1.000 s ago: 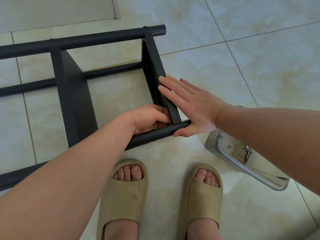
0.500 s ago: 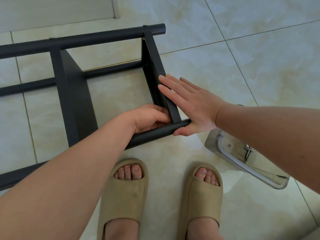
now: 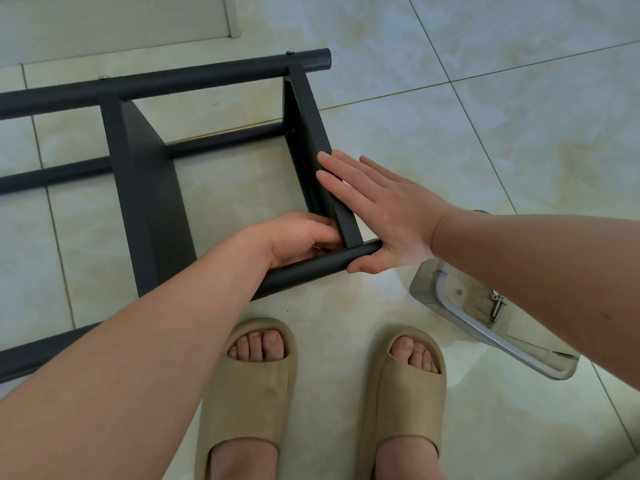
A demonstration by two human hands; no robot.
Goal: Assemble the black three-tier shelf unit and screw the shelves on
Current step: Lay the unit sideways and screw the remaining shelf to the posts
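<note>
The black shelf unit [image 3: 152,188] lies on its side on the tiled floor, its round posts running left to right. Two shelf panels stand on edge between the posts. My right hand [image 3: 381,213] lies flat with straight fingers against the outer face of the end shelf [image 3: 311,133], its heel at the tip of the near post [image 3: 311,268]. My left hand [image 3: 298,237] reaches inside the corner where that shelf meets the near post, fingers curled there; whatever they hold is hidden.
A clear plastic container [image 3: 485,327] with a few screws [image 3: 497,304] lies on the floor at the right, partly under my right forearm. My feet in beige slippers [image 3: 249,393] stand just below the near post. A white door edge [image 3: 228,15] is at the top left.
</note>
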